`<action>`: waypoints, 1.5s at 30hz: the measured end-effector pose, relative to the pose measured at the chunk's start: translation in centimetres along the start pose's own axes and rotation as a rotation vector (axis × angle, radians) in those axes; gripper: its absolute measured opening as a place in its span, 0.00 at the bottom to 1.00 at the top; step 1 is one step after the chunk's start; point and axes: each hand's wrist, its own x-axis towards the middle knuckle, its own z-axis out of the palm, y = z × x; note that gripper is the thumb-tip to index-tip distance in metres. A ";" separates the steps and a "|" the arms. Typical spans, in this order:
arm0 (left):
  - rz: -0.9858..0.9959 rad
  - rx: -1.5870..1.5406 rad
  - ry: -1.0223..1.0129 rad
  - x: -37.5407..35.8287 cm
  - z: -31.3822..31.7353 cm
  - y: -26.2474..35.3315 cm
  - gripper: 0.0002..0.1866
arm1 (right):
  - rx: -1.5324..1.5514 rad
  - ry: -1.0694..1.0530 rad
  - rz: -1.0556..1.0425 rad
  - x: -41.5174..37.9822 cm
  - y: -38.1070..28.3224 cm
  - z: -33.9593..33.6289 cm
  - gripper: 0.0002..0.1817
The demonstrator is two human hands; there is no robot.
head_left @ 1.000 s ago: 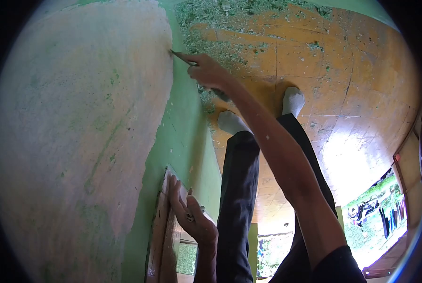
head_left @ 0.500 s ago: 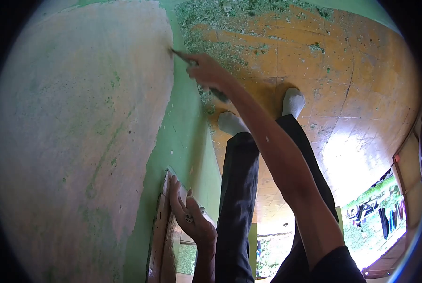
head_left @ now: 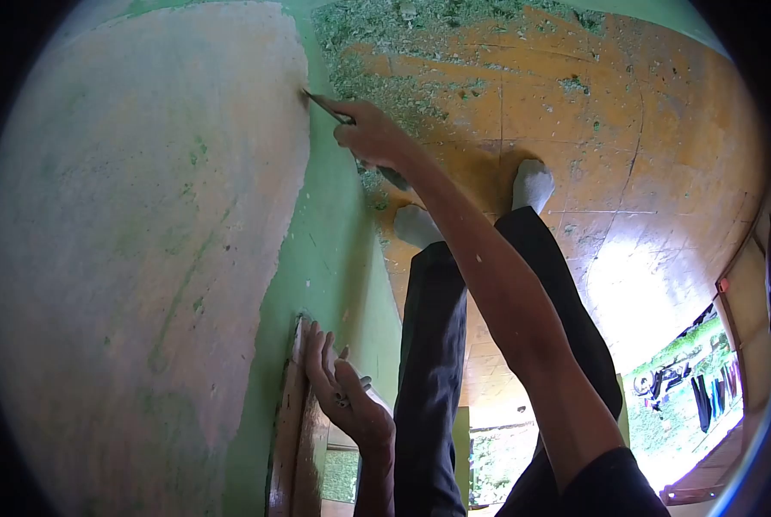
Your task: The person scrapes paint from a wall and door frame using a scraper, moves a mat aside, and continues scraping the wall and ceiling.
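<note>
My right hand [head_left: 370,133] is closed around a paint scraper [head_left: 323,104]. The dark blade tip meets the wall where bare pale plaster [head_left: 187,172] borders the green paint [head_left: 329,189]. The end of its handle shows below my fist. Lower down, my left hand [head_left: 355,401] leans against the edge of a wooden frame [head_left: 292,405], fingers stretched out. A ring-like metallic object shows at its fingers, but I cannot make out what it is.
Green paint flakes [head_left: 394,73] lie thickly over the orange floor [head_left: 566,129] along the wall. My feet in grey socks [head_left: 532,185] stand close by. At the lower right, a bright opening [head_left: 687,388] shows a motorbike and hanging clothes outside.
The scraper and my right hand have shifted very slightly, with the blade tip still on the paint border. My left hand stays on the wooden frame. The view has moved slightly.
</note>
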 end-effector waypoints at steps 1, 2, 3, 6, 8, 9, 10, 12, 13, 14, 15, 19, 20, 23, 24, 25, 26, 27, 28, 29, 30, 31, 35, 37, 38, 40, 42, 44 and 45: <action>0.010 -0.001 0.007 0.0 -0.2 0.1 0.27 | 0.019 0.014 -0.019 -0.1 -0.4 0.5 0.33; 0.021 -0.004 0.009 -0.1 -0.5 0.0 0.27 | 0.020 0.012 -0.032 0.9 -0.9 0.4 0.33; 0.023 -0.005 0.002 -0.3 -0.5 -0.1 0.27 | 0.012 0.017 -0.052 2.0 -1.0 -0.2 0.35; 0.062 0.046 0.006 -0.1 0.0 -0.2 0.26 | 0.030 0.024 -0.038 2.4 -0.1 -0.5 0.36; 0.054 0.009 0.013 -0.1 0.2 0.0 0.26 | 0.045 0.013 -0.026 1.8 -0.4 -0.6 0.36; 0.051 -0.014 0.016 -0.1 0.1 0.1 0.27 | 0.026 -0.015 -0.021 1.0 -0.3 -0.4 0.36; 0.058 -0.013 0.018 0.0 0.0 0.1 0.27 | 0.009 -0.041 -0.020 0.6 -0.5 -0.3 0.35; 0.079 0.032 -0.015 -0.2 -0.3 -0.2 0.26 | 0.008 0.008 -0.030 2.8 -0.3 -0.7 0.34; 0.072 0.035 -0.020 -0.3 -0.3 -0.2 0.26 | -0.001 0.044 -0.038 3.4 0.0 -0.8 0.33; 0.083 0.041 -0.020 -0.1 -0.2 -0.3 0.26 | -0.004 0.040 -0.035 3.3 0.4 -0.7 0.33; 0.096 0.045 -0.018 0.0 -0.2 -0.3 0.26 | 0.013 0.021 -0.032 2.9 0.4 -0.5 0.34; 0.072 0.049 -0.006 0.1 -0.3 0.3 0.26 | -0.006 -0.029 0.005 1.7 -0.7 -0.9 0.34; 0.050 0.060 -0.004 0.1 -0.3 0.2 0.26 | -0.002 -0.025 0.009 2.2 -1.1 -1.3 0.34; 0.001 0.082 -0.002 -0.1 -0.4 0.5 0.25 | 0.007 0.012 0.026 3.6 -1.0 -1.2 0.34; -0.010 0.079 0.000 0.0 -0.3 0.8 0.25 | 0.026 -0.001 0.018 2.8 -0.9 -1.0 0.34; -0.008 0.078 0.001 -0.1 -0.4 1.1 0.25 | 0.049 -0.008 0.013 2.2 -1.0 -1.0 0.34; -0.019 0.089 0.014 -0.2 -0.4 1.2 0.24 | 0.049 -0.008 0.001 2.5 -1.4 -1.2 0.34; -0.031 0.099 0.028 -0.1 -0.3 1.2 0.24 | 0.016 -0.019 -0.032 3.1 -1.4 -1.5 0.34; -0.033 0.107 0.021 0.0 -0.4 1.0 0.24 | -0.012 -0.023 -0.046 3.2 -0.9 -1.7 0.34; -0.061 0.110 0.009 -0.1 -0.6 0.7 0.23 | -0.006 -0.017 -0.030 3.5 -0.4 -1.9 0.34; -0.091 0.104 0.006 -0.2 -0.5 0.6 0.23 | 0.006 -0.011 -0.021 4.1 -0.6 -2.1 0.34; -0.094 0.098 0.008 -0.4 -0.4 0.6 0.23 | 0.013 -0.007 -0.020 4.5 -1.0 -2.2 0.34; -0.083 0.090 0.044 -0.2 -0.4 1.4 0.22 | -0.002 -0.022 -0.038 2.5 -1.5 -0.8 0.35; -0.104 0.091 0.037 -0.4 -0.3 1.3 0.22 | -0.026 0.046 -0.042 4.7 -0.6 -1.5 0.35; -0.085 0.096 0.028 -0.5 -0.1 1.0 0.21 | -0.061 0.105 -0.035 6.6 -0.2 -1.4 0.35; -0.053 0.106 0.035 -0.1 -0.4 0.7 0.21 | 0.011 0.081 -0.031 6.4 -0.4 -1.3 0.35; -0.037 0.113 0.030 -0.2 -0.3 0.6 0.21 | 0.064 0.054 -0.022 4.8 -1.0 -1.4 0.34; -0.047 0.104 0.027 -0.3 -0.4 0.9 0.21 | 0.080 -0.012 0.020 2.5 -2.0 -1.0 0.34; -0.063 0.114 0.008 -0.5 -0.6 0.8 0.21 | 0.082 -0.009 0.024 3.3 -1.8 -1.3 0.34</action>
